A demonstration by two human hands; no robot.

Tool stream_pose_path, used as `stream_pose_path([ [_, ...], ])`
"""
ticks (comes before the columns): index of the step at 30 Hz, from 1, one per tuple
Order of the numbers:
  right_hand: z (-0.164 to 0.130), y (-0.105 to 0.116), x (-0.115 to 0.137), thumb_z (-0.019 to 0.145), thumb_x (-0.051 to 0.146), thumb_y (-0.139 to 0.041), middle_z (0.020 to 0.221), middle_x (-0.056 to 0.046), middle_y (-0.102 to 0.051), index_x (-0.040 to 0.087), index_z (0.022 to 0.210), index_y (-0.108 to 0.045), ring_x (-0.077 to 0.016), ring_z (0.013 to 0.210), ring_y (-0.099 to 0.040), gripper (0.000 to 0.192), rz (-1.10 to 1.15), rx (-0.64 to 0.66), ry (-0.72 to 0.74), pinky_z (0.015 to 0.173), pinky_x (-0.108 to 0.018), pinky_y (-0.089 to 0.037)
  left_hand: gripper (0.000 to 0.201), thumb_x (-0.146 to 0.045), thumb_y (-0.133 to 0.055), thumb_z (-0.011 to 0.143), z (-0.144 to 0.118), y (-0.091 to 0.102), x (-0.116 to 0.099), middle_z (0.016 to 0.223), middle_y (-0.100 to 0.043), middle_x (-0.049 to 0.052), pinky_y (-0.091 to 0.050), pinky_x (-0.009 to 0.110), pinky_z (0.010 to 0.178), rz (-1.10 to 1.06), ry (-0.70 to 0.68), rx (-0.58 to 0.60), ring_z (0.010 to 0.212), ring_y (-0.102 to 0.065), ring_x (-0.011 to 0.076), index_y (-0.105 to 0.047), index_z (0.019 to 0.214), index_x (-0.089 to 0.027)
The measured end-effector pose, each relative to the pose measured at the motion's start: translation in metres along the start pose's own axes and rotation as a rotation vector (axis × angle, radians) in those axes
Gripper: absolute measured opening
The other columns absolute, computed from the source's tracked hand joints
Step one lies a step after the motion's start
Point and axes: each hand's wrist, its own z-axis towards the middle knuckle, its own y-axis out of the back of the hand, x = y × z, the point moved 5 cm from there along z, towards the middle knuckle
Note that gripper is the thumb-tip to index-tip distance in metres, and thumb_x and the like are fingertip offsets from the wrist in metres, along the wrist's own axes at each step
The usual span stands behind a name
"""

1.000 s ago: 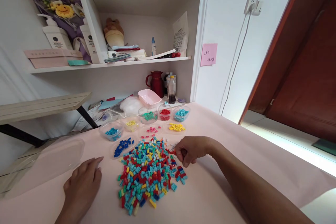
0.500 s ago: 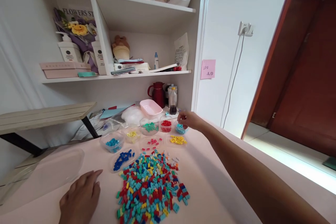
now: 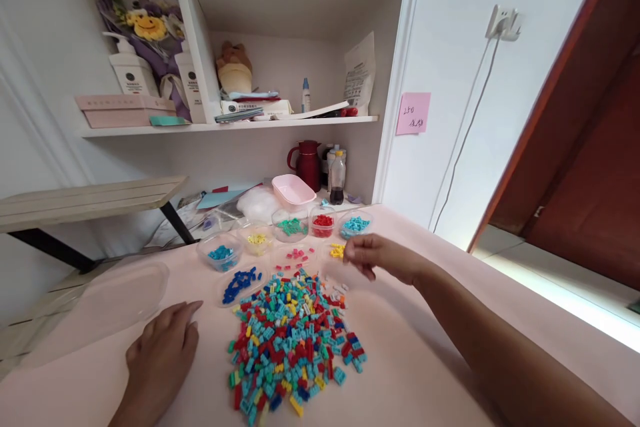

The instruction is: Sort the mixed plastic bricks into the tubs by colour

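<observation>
- On the pink tabletop (image 3: 430, 373), a heap of small mixed-colour bricks (image 3: 295, 340) lies just in front of a row of clear tubs, each holding one colour.
- Right hand (image 3: 373, 257) hovers between the heap and the tubs, just beside the yellow bricks (image 3: 337, 251); fingers loosely curled, and I cannot tell whether they pinch a brick.
- Left hand (image 3: 163, 357) rests flat and empty on the table, left of the heap.
- Sorting by colour looks mid-way: the heap is large. A next pick calls for a fine pinch on one brick without scattering its neighbours.
- Light blue tub (image 3: 356, 224) and red tub (image 3: 323, 221) stand near the right hand.

Bare tablecloth (image 3: 430, 373) right of brick pile (image 3: 295, 340)
</observation>
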Motion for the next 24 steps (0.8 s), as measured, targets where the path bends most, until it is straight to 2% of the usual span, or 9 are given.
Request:
stream_pose_path([
  [2,-0.011,-0.027,-0.013,0.077,0.041,-0.069,0.069,0.001,-0.059,0.015,0.087,-0.064,-0.0092,0.055,-0.052,0.029,-0.099,0.302,-0.108,0.053,-0.023,-0.044,0.048,-0.029,-0.023,0.094,0.001,0.0,-0.001,0.141,-0.049,0.002,-0.029,0.047,0.105,0.008,0.008,0.013,0.131,-0.038,0.0246,-0.054,0.13,-0.03],
  [3,-0.016,-0.036,-0.019,0.074,0.039,-0.071,0.074,0.0,-0.061,0.015,0.088,-0.064,-0.0098,0.06,-0.054,0.028,-0.146,0.392,-0.146,0.055,-0.022,-0.046,0.048,-0.03,-0.023,0.094,0.001,0.0,-0.001,0.141,-0.048,0.002,-0.03,0.047,0.105,0.013,0.014,0.016,0.131,-0.038,0.0249,-0.054,0.13,-0.03],
  [5,-0.022,-0.044,-0.023,0.072,0.035,-0.073,0.079,0.0,-0.061,0.017,0.091,-0.064,-0.0113,0.067,-0.056,0.027,-0.218,0.469,-0.175,0.059,-0.022,-0.046,0.048,-0.031,-0.023,0.094,0.002,0.001,-0.001,0.141,-0.048,0.002,-0.03,0.047,0.104,0.027,0.02,0.016,0.13,-0.038,0.0257,-0.054,0.13,-0.03],
  [9,-0.029,-0.052,-0.015,0.066,0.034,-0.079,0.073,0.004,-0.057,0.021,0.103,-0.06,-0.0124,0.067,-0.055,0.043,-0.395,0.528,-0.11,0.059,-0.022,-0.04,0.047,-0.032,-0.024,0.094,0.003,0.0,0.0,0.14,-0.049,0.002,-0.031,0.048,0.104,0.038,0.029,0.011,0.129,-0.039,0.0271,-0.055,0.129,-0.031],
  [13,-0.034,-0.066,-0.005,0.056,0.034,-0.084,0.072,0.005,-0.057,0.024,0.106,-0.058,-0.0149,0.067,-0.052,0.057,-0.612,0.54,-0.027,0.059,-0.023,-0.034,0.047,-0.032,-0.024,0.094,0.003,-0.001,0.0,0.138,-0.05,0.003,-0.033,0.048,0.103,0.032,0.024,-0.005,0.129,-0.041,0.0268,-0.056,0.129,-0.031],
  [16,-0.032,-0.071,-0.001,0.061,0.035,-0.079,0.077,0.003,-0.059,0.024,0.105,-0.058,-0.0147,0.066,-0.05,0.05,-0.695,0.466,0.024,0.058,-0.023,-0.032,0.048,-0.031,-0.024,0.093,0.004,-0.001,-0.001,0.138,-0.05,0.003,-0.033,0.047,0.104,0.036,0.026,-0.004,0.129,-0.041,0.0268,-0.056,0.129,-0.03],
  [20,-0.028,-0.07,-0.001,0.069,0.029,-0.073,0.083,0.0,-0.06,0.022,0.101,-0.061,-0.0131,0.068,-0.051,0.034,-0.642,0.435,0.109,0.058,-0.022,-0.035,0.048,-0.032,-0.023,0.094,0.003,0.001,-0.002,0.139,-0.05,0.003,-0.032,0.048,0.104,0.036,0.037,-0.003,0.129,-0.041,0.0271,-0.055,0.129,-0.029],
  [24,-0.023,-0.063,-0.007,0.076,0.02,-0.061,0.077,0.001,-0.062,0.02,0.096,-0.065,-0.0106,0.062,-0.054,0.02,-0.537,0.385,0.04,0.056,-0.02,-0.039,0.049,-0.033,-0.021,0.094,0.003,0.003,-0.003,0.139,-0.049,0.002,-0.032,0.048,0.104,0.021,0.045,0.004,0.129,-0.041,0.0267,-0.055,0.129,-0.03],
])
